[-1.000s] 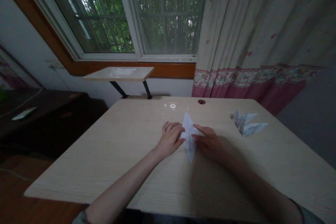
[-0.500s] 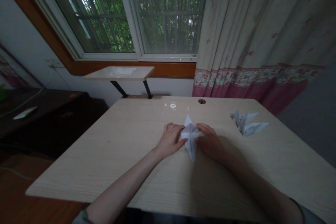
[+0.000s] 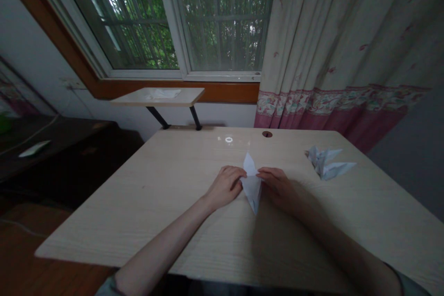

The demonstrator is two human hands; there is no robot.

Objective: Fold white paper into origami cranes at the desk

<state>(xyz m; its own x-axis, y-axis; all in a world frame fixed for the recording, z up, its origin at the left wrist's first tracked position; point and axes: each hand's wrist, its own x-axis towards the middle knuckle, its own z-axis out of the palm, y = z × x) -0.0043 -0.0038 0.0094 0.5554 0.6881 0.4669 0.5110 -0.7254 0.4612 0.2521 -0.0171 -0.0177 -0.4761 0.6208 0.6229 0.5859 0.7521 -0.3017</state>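
Head view, angled down across a pale wood-grain desk (image 3: 114, 222). Long, pointed white folded paper piece (image 3: 252, 184) flat on the desk, near the middle of the surface, lower tip toward the near edge, between both hands. Left hand (image 3: 225, 188) at the paper's left side, fingertips touching its edge; right hand (image 3: 276, 188) at the right side, fingertips on the opposite edge. Hands close together, with only the paper between them; whether pinching or only resting on it, impossible to tell from this view.

Wide stretch of desktop between the left hand and the desk's left edge, and a narrower one beyond the right hand. Second folded paper figure (image 3: 328, 163) near the right edge, well apart from the right hand. Round cable hole (image 3: 267, 134) just inside the far edge, ahead of the hands. Beyond that edge, a small shelf table (image 3: 173, 97) with a white sheet (image 3: 163, 94) on it, under a barred window (image 3: 222, 18), beside a patterned curtain (image 3: 333, 46). Dark cabinet (image 3: 52, 152) off to the left, below the desk's level.
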